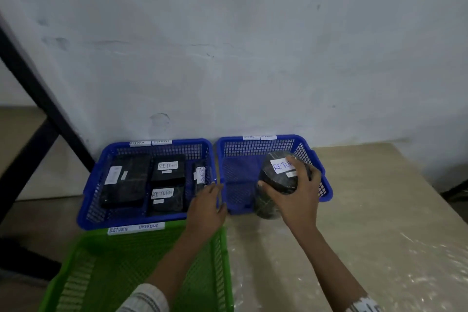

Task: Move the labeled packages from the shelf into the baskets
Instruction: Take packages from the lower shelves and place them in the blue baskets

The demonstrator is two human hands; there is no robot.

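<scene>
My right hand grips a round black wrapped package with a white "RETURN" label, held over the front right part of the right blue basket. My left hand rests with fingers spread on the rim between the two blue baskets and holds nothing. The left blue basket holds several flat black packages: a large one, two labelled "RETURN", and a narrow one standing on edge. A green basket lies in front, under my left forearm.
White tags on the basket rims read "RETURN" and "OVERDUE". A grey wall stands right behind the baskets. A black metal frame runs diagonally at the left. Beige table surface with clear plastic film spreads to the right.
</scene>
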